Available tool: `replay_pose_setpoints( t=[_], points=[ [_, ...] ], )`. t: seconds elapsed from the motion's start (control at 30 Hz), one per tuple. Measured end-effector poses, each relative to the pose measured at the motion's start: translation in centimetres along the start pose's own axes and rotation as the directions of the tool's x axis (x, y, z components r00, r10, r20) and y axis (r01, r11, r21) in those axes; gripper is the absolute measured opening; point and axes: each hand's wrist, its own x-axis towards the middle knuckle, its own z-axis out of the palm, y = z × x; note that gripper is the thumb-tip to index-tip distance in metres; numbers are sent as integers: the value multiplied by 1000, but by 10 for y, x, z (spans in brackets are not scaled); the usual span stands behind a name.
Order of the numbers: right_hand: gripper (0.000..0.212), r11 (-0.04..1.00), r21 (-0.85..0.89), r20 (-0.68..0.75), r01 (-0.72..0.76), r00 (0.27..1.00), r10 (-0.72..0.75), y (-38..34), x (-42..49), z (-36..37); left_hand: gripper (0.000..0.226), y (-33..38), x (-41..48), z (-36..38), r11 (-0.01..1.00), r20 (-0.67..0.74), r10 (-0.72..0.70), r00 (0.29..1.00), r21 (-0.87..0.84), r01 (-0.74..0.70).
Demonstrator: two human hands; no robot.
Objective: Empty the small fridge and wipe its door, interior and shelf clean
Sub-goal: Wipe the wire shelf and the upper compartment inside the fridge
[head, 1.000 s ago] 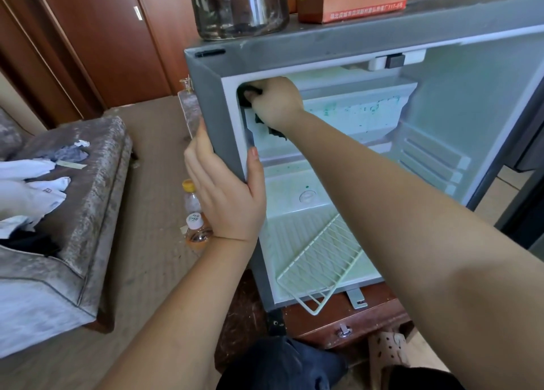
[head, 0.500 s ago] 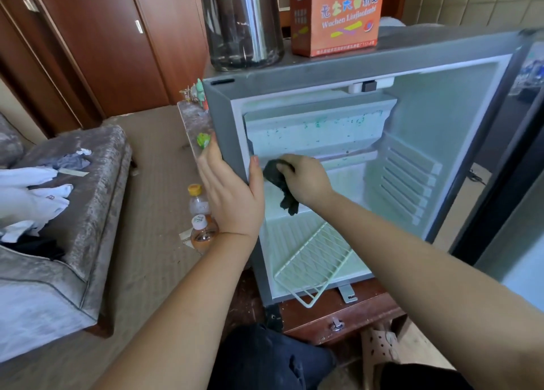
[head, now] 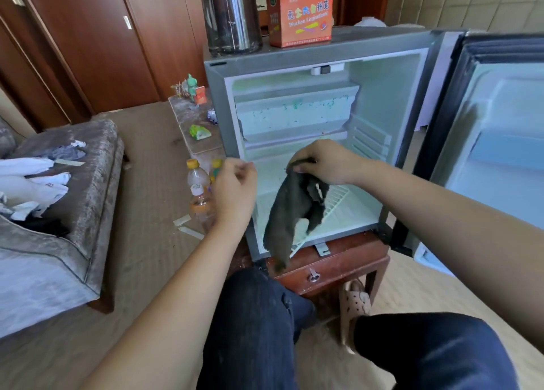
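On the small wooden tabletop (head: 347, 258), the fridge (head: 323, 49) stands with its door (head: 500, 154) swung wide open.
The wire shelf (head: 338, 201) lies crooked in the bottom of the fridge. The right hand (head: 326, 163) pinches a dark cloth (head: 291, 210) that hangs at the fridge's front edge. The left hand (head: 234, 189) is loosely curled and holds nothing.

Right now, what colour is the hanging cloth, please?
The cloth is dark grey, nearly black; best in the head view.

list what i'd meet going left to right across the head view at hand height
grey velvet sofa → white-labelled clear plastic bottle with yellow cap → left hand → right hand pinching the hanging dark grey cloth → open fridge door with white inner panel
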Motion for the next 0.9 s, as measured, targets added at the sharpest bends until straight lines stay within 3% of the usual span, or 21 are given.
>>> replay_pose_setpoints(
  t=[0.1,0.23,0.33,0.4,0.47,0.57,0.67,0.73,0.83,0.9],
  points=[
    [20,993,76,-116,95,990,-86,-13,-21,-4,24,15,-9,3,999,399,12,917,38,-30],
    [20,991,-59,-237,119,963,-130,-16,-40,-13,25,26,-18,-1,999,581,-33,813,54,2],
    [21,992,-87,-333,86,936,-111,-15,-55,-20,10,25,-26,0,995,626,-19,780,87,-45],
    [20,993,-90,-345,81,932,-108,-14,-64,-22,10,26,-29,3,997,598,-48,800,81,-1],
    [21,993,-88,-231,85,967,-103,-12,-75,-24,13,30,-28,5,989,540,-124,832,-1,148],
    [23,998,49,-10,31,999,-30,-7,-89,-18,5,34,-26,3,939,535,-205,819,-128,319],
    [27,997,80,-144,5,990,7,6,-91,-11,4,37,-27,-1,939,563,-137,815,-188,288],
    [45,997,76,-208,-33,977,48,13,-88,-7,9,39,-26,-2,931,581,-90,809,-239,275],
    [69,994,101,-158,-34,986,50,15,-81,3,13,40,-24,-2,881,625,-57,778,-335,334],
    [65,988,156,-141,-17,989,40,16,-76,10,14,39,-22,-2,842,650,-61,758,-374,388]
  ],
)
